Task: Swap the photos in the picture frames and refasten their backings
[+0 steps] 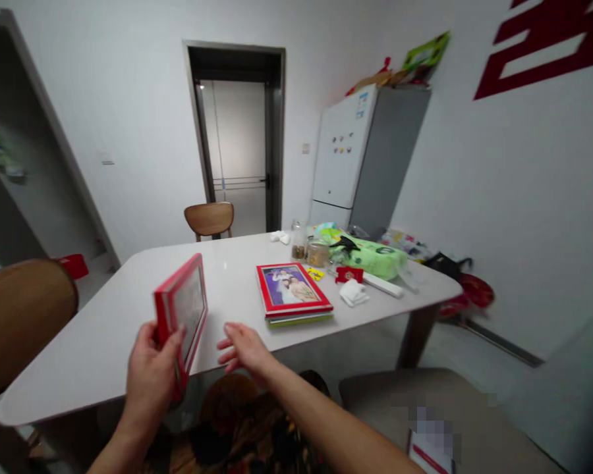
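Observation:
My left hand [151, 368] grips a red-framed picture frame [182, 316] by its near lower part, holding it upright and nearly edge-on above the near side of the table. Just right of it, my right hand [243, 349] hangs with its fingers apart and nothing in them. Beyond that hand, a second red picture frame [293, 287], with a photo of people in white and pale clothes, lies flat on a thin green-edged item [301, 320]. What the held frame's picture shows is too blurred to make out.
On the white table [103, 329] stand a glass jar [298, 240] and a squat container [317, 253]. Near them lie a green package [375, 258], a red packet [349, 274] and crumpled tissue [354, 292]. Chairs [209, 218] surround the table; a fridge [346, 151] stands behind.

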`<state>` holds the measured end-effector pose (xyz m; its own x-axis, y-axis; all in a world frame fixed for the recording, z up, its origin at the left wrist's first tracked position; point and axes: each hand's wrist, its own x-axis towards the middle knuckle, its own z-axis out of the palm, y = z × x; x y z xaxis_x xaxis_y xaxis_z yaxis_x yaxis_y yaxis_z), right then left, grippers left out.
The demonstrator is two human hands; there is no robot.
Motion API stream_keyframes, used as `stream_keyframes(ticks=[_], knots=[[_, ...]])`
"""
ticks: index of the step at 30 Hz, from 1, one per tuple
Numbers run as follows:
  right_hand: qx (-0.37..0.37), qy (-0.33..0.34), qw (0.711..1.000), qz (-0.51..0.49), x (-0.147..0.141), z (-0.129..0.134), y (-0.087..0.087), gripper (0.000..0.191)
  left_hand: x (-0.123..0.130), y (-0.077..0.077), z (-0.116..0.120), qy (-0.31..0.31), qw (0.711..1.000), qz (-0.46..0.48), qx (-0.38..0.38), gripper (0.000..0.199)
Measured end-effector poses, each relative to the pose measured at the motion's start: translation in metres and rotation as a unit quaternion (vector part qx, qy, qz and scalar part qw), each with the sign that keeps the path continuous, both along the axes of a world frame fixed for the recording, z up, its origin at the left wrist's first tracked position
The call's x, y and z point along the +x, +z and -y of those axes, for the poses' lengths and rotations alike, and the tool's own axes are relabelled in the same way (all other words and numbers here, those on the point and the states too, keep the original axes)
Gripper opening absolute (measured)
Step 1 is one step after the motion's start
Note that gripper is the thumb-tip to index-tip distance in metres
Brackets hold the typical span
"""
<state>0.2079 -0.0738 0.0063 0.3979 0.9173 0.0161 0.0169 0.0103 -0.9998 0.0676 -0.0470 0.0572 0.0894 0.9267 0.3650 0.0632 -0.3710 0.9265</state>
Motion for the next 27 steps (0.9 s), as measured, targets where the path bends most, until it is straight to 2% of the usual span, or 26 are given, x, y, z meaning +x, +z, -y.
stream_keyframes(ticks=[1, 2, 4, 6, 8, 10, 13, 15, 18, 20, 24, 27], knots=[[0.003, 0.030, 0.999, -0.042, -0.010, 0.000, -0.002, 0.038, 0.011, 0.008, 0.004, 0.000, 0.997, 0.073, -0.040, 0.027], [0.037, 0.048, 0.988, -0.139, -0.016, 0.000, -0.001, 0.036, 0.021, 0.015, 0.008, -0.004, 0.991, 0.120, -0.055, 0.027], [0.108, 0.017, 0.962, -0.249, -0.014, -0.001, 0.007, 0.033, 0.040, 0.026, 0.016, -0.037, 0.981, 0.184, -0.043, 0.032], [0.154, -0.031, 0.956, -0.247, 0.011, 0.000, 0.019, 0.031, 0.056, 0.033, 0.016, -0.092, 0.973, 0.211, -0.014, 0.043], [0.143, -0.070, 0.974, -0.163, 0.055, 0.005, 0.032, 0.030, 0.072, 0.034, 0.008, -0.145, 0.964, 0.220, -0.024, 0.050], [0.076, -0.101, 0.992, -0.031, 0.104, 0.012, 0.040, 0.031, 0.091, 0.025, -0.002, -0.173, 0.960, 0.210, -0.066, 0.050], [0.046, -0.100, 0.994, 0.027, 0.166, 0.022, 0.043, 0.032, 0.121, -0.003, -0.013, -0.194, 0.959, 0.170, -0.119, 0.049], [0.030, -0.092, 0.993, 0.063, 0.192, 0.025, 0.041, 0.032, 0.140, -0.025, -0.016, -0.203, 0.965, 0.115, -0.117, 0.049], [0.002, -0.092, 0.988, 0.125, 0.214, 0.024, 0.034, 0.031, 0.159, -0.050, -0.018, -0.186, 0.980, 0.024, -0.073, 0.047], [-0.015, -0.101, 0.981, 0.162, 0.223, 0.020, 0.029, 0.031, 0.165, -0.058, -0.019, -0.175, 0.983, -0.034, -0.048, 0.045], [-0.043, -0.125, 0.969, 0.210, 0.235, 0.009, 0.020, 0.036, 0.167, -0.060, -0.020, -0.147, 0.981, -0.123, -0.024, 0.043], [-0.057, -0.139, 0.963, 0.226, 0.240, 0.008, 0.015, 0.038, 0.168, -0.058, -0.019, -0.154, 0.974, -0.165, -0.020, 0.045]])
